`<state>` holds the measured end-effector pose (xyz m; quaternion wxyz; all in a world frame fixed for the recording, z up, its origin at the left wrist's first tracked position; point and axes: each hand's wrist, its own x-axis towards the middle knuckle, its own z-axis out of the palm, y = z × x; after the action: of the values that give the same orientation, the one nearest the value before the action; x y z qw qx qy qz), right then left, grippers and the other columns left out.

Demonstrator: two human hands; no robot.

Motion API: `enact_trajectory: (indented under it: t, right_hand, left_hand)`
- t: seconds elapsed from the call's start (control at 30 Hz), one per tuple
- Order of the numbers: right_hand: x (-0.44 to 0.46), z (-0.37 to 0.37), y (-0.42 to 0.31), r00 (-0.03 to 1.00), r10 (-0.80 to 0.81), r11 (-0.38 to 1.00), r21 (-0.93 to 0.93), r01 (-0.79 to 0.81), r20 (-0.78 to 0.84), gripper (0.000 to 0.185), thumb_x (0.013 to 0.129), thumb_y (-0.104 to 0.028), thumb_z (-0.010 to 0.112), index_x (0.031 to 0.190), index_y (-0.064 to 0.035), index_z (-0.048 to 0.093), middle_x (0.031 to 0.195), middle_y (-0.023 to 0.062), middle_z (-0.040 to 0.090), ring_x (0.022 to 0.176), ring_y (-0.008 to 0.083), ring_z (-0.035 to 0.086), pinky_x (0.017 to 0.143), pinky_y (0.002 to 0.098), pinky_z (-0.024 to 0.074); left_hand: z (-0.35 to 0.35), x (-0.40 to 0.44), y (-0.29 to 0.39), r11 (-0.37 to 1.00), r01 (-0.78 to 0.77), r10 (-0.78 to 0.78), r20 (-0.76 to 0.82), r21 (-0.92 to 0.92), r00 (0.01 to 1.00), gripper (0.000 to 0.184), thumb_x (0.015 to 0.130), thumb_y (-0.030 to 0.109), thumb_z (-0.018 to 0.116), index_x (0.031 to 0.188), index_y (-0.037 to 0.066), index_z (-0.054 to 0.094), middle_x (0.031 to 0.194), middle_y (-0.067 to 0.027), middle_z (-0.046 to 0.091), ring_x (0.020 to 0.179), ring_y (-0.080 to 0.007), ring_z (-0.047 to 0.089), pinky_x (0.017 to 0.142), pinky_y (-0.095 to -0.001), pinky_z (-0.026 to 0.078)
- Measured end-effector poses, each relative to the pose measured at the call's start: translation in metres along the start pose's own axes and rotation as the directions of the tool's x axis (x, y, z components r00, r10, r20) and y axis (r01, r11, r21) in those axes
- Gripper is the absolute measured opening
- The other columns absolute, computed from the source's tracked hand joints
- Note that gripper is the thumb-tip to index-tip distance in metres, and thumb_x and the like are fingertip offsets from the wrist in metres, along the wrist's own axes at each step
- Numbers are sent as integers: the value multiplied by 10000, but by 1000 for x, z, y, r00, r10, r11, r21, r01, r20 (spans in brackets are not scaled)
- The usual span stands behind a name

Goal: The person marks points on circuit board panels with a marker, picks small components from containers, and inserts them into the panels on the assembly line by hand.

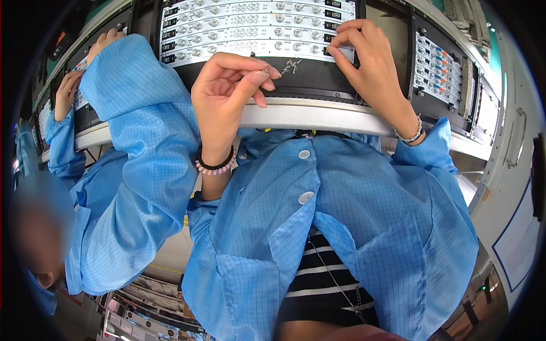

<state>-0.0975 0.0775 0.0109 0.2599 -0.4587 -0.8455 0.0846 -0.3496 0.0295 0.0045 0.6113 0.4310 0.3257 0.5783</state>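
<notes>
My left hand [227,91] is turned palm up over the front of a black tray [318,85], thumb and index finger pinched together. Whatever sits between those fingertips is too small to make out. Just right of them, a small pile of thin metallic pins [292,66] lies on the black surface. Behind it are several rows of white circuit boards [244,33] with round metallic parts and black end connectors. My right hand [369,65] reaches to the right end of these boards, its fingers apart and the fingertips at the black connectors.
A silver rail [318,116] runs along the front edge. Another board panel [438,68] stands at the right. At the left, a co-worker in a blue coat [142,153] works at a neighbouring panel, one sleeve close to my left arm.
</notes>
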Motion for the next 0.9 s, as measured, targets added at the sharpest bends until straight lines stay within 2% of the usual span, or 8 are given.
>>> enact_trajectory:
  t: [0.27, 0.37, 0.47, 0.57, 0.6, 0.73, 0.9]
  right_hand:
    - [-3, 3, -1, 1000, -15, 996, -86, 14, -11, 159, 826, -111, 750, 947, -112, 647, 1120, 24, 618, 967, 233, 577, 819, 366, 403]
    - [-5, 3, -7, 999, -24, 978, -206, 28, 22, 169, 816, -124, 757, 942, -131, 646, 1122, -3, 620, 947, 203, 571, 788, 352, 381]
    - [-4, -2, -7, 992, -117, 936, -330, 123, 39, 162, 862, -136, 734, 1004, -109, 660, 1022, -5, 681, 896, 160, 629, 780, 313, 432]
    - [-4, -6, -5, 991, -131, 967, -221, 124, -21, 215, 797, -229, 764, 972, -167, 657, 1048, -48, 628, 887, 187, 552, 816, 354, 357]
    - [-4, -7, -5, 990, -138, 970, -207, 130, -28, 222, 783, -228, 776, 960, -164, 657, 1059, -48, 632, 895, 169, 571, 816, 343, 379]
    - [4, 0, -14, 941, -337, 929, -160, 335, 14, 163, 819, -228, 731, 941, -163, 644, 1034, -48, 620, 901, 160, 567, 840, 341, 388]
    - [12, 10, -15, 912, -401, 900, -151, 410, 84, 148, 824, -201, 736, 948, -162, 666, 1051, -30, 636, 885, 158, 581, 833, 330, 389]
  left_hand:
    - [-4, -1, -4, 1000, 6, -6, -16, -30, 1000, 98, 947, -42, 632, 1036, -51, 592, 959, -226, 718, 785, -163, 691, 619, -226, 565]
    - [-5, -1, -9, 999, -2, 2, -17, -33, 1000, 90, 946, -42, 633, 1027, -52, 594, 960, -225, 719, 789, -163, 691, 621, -226, 564]
    - [-6, 0, -14, 999, -33, 33, -10, 19, 999, 75, 940, -49, 638, 1007, -53, 606, 964, -222, 721, 787, -163, 691, 620, -225, 561]
    - [-7, -3, -16, 999, -41, 41, -14, 22, 999, 56, 931, -53, 647, 980, -52, 620, 970, -217, 725, 783, -162, 690, 611, -221, 555]
    - [-8, -4, -16, 998, -55, 55, -12, 8, 998, 53, 926, -58, 648, 977, -54, 633, 974, -210, 727, 781, -159, 689, 614, -222, 552]
    - [-8, -7, -12, 992, -30, 41, -87, 125, 995, 59, 930, -42, 650, 988, -51, 652, 970, -189, 733, 780, -148, 686, 616, -213, 541]
    - [-8, -13, -10, 986, -29, 50, -123, 165, 991, 45, 917, -47, 650, 961, -47, 659, 944, -169, 739, 759, -132, 684, 594, -197, 520]
